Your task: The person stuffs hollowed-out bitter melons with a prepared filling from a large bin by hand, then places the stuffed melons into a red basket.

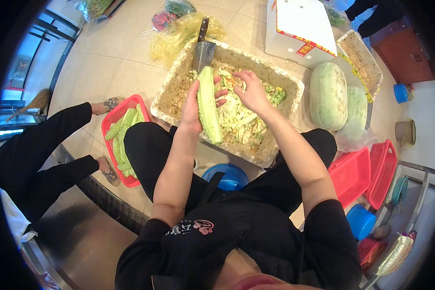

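Observation:
My left hand [190,112] holds a long, pale green bitter melon [209,108] with a ridged, bumpy skin. The melon is tilted over a dirty foam box [239,155], its top end pointing away from me. To the right of it, my right hand [253,92] hovers above the box with fingers apart and bent, apparently holding nothing. Inside the box lies a heap of vegetable scraps [239,125], pale green and yellowish. A cleaver [204,52] with a dark riveted handle leans at the box's far left corner, blade inward.
Left of my knee stands a red plastic basket [135,182] of bitter melons [121,139], beside another person's legs [47,127]. A blue basin [226,175] sits between my legs. Winter melons [328,96], a white foam box [301,29] and red baskets [349,175] are at right.

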### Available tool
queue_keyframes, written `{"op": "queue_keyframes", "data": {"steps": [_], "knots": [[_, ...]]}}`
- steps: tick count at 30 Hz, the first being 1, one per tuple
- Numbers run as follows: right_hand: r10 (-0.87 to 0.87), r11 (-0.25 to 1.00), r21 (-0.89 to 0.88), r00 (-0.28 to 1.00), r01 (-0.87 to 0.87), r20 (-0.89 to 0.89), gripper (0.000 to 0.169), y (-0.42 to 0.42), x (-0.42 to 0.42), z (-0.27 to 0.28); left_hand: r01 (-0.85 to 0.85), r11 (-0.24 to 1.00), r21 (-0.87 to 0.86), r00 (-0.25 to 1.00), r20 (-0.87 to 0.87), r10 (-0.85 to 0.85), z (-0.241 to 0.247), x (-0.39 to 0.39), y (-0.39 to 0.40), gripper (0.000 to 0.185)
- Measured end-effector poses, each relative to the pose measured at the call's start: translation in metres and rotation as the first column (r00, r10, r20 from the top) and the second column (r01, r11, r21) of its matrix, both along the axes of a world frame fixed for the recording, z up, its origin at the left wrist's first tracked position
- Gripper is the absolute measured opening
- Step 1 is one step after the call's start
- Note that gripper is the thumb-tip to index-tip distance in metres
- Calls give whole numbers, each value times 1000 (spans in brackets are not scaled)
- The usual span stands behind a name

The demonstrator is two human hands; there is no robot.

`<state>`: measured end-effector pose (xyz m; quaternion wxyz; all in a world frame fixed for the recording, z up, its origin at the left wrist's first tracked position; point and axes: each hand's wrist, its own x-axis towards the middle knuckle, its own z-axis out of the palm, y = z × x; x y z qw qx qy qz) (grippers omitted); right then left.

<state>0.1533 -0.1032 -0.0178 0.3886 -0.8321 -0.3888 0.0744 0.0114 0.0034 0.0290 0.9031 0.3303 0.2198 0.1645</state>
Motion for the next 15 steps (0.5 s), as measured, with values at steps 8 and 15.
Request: {"op": "queue_keyframes", "data": {"steps": [8, 15], "knots": [[164, 983, 101, 487, -152, -858, 68, 4, -48, 43, -329, 814, 479, 944, 157, 290, -17, 12, -6, 43], [190, 977, 137, 374, -165, -908, 42, 6, -64, 45, -598, 668, 443, 802, 326, 501, 12, 11, -11, 41]]}}
